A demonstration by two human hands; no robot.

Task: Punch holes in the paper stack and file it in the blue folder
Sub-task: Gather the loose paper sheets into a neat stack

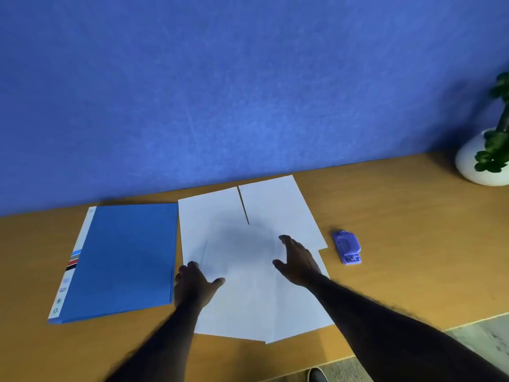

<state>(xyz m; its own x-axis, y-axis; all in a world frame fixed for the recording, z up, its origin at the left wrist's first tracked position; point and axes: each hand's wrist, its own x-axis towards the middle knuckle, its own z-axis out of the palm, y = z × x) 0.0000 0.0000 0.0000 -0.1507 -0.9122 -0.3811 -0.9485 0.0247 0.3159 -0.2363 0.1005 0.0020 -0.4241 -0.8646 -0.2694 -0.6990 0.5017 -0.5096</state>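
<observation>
- Head view: wooden tan worktop (385, 205) w/ blue felt-like wall panel (248, 78) behind it.
- Loose white paper sheets (248, 299) lie flat in centre of worktop, fanned & overlapping, not squared up; two rear sheets side by side w/ a narrow gap between them, front sheets skewed over them. Long axes run roughly front-to-back, leaning a bit diff. ways.
- Closed blue plastic folder (121, 257) lies flat just left of the sheets, its right edge about touching them; long axis front-to-back, tilted so far end leans right; white spine strip w/ coloured marks on its left side.
- Small purple hole punch (346, 247) sits on worktop right of the sheets, near but apart; long axis roughly front-to-back.
- Left hand (194, 288): palm down at left edge of front sheets, next to folder's right edge; fingers (190, 267) spread, thumb out to the right, gripping nothing. Contact w/ paper: can't tell.
- Right hand (298, 261): over right part of the sheets, fingers (285, 239) splayed & pointing away/left, nothing grasped; shadow falls on paper between the hands.
- Punch lies well right of right hand, untouched.
- White round pot w/ green plant (484, 158) at far right edge.
- Dark shoe tip (316, 374) below worktop's front edge.
</observation>
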